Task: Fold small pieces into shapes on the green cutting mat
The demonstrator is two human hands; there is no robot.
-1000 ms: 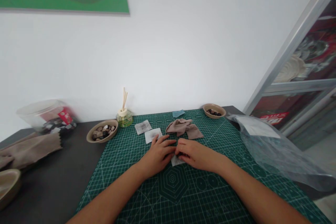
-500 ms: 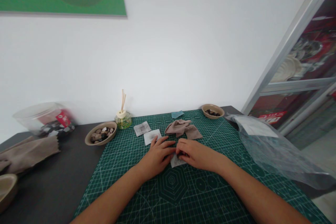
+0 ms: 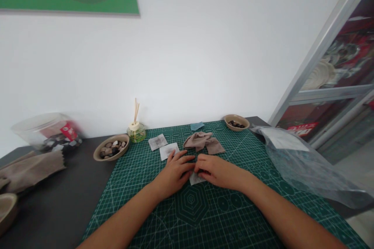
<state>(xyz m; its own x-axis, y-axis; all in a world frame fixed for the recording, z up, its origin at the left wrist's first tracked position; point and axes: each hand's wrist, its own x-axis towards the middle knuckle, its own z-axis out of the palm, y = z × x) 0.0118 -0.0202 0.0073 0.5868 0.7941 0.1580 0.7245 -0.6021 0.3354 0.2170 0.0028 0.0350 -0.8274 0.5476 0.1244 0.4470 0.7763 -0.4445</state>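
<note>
A white square sheet (image 3: 196, 179) with dark smudges lies on the green cutting mat (image 3: 191, 218), partly covered by both hands. My left hand (image 3: 174, 172) lies with fingers spread, its fingertips at the sheet's left edge. Over the sheet, my right hand (image 3: 214, 169) has its fingers curled and pressed down; whatever sits beneath them is hidden. Two more smudged white squares, a nearer one (image 3: 169, 151) and a farther one (image 3: 157, 142), lie beyond my left hand. A crumpled brownish cloth (image 3: 200, 141) rests just past my right hand.
Bowls of stones stand at left (image 3: 112, 148) and back right (image 3: 236, 123). A reed diffuser (image 3: 136, 131) and a small blue piece (image 3: 196, 126) are near the wall. A clear plastic bag (image 3: 300, 167) covers the mat's right side. At far left are a plastic tub (image 3: 46, 130) and a cloth (image 3: 32, 169).
The camera view has shifted very slightly. My right fingers have moved a little over the white sheet, while my left hand stays in place.
</note>
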